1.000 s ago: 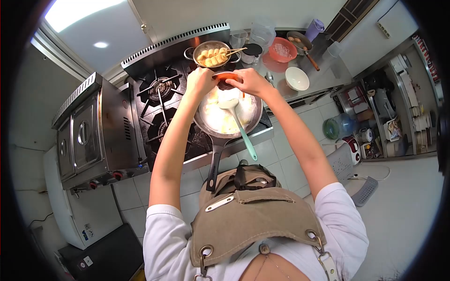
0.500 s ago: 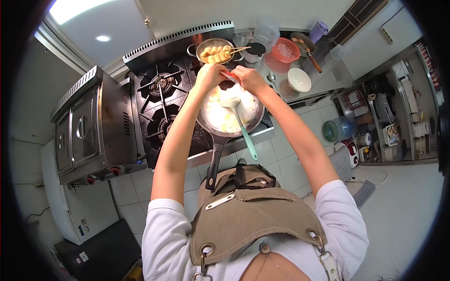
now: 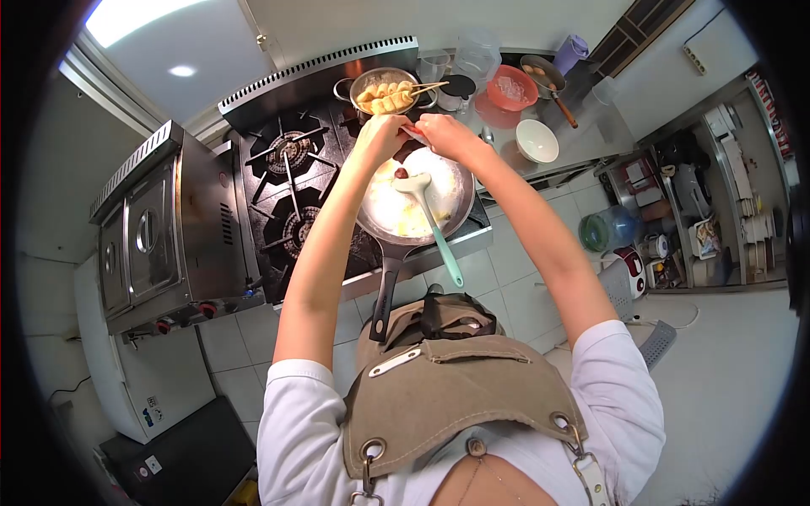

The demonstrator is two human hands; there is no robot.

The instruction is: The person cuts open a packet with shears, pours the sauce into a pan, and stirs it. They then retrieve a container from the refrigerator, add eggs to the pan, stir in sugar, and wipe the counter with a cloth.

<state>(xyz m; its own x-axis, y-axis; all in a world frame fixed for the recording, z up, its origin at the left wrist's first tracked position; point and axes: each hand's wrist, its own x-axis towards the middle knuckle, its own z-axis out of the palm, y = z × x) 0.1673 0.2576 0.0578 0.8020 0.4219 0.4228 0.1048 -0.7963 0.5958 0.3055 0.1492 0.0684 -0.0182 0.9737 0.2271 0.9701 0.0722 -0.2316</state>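
Both my left hand [image 3: 384, 135] and my right hand [image 3: 447, 137] are closed on a small red and clear packet [image 3: 415, 132], held between them above the far side of a frying pan [image 3: 393, 240]. White creamy liquid with yellowish bits [image 3: 401, 218] fills the pan. A dark reddish-brown lump [image 3: 401, 173] is in the liquid beside the white head of a spatula [image 3: 432, 221], whose mint green handle leans over the near rim. Behind my hands, a steel pot [image 3: 363, 82] holds skewered yellow food [image 3: 388, 103].
Black burner grates [image 3: 289, 156] lie left of the pan, beside a steel oven cabinet [image 3: 160, 236]. On the right counter are a red bowl [image 3: 512, 88], a white bowl [image 3: 537, 141], a lidded jar [image 3: 456, 88], and a small pan with eggs [image 3: 544, 74].
My hands have shifted slightly away from me with the packet. The dark lump now shows lower, at the spatula's head. The spatula has hardly moved.
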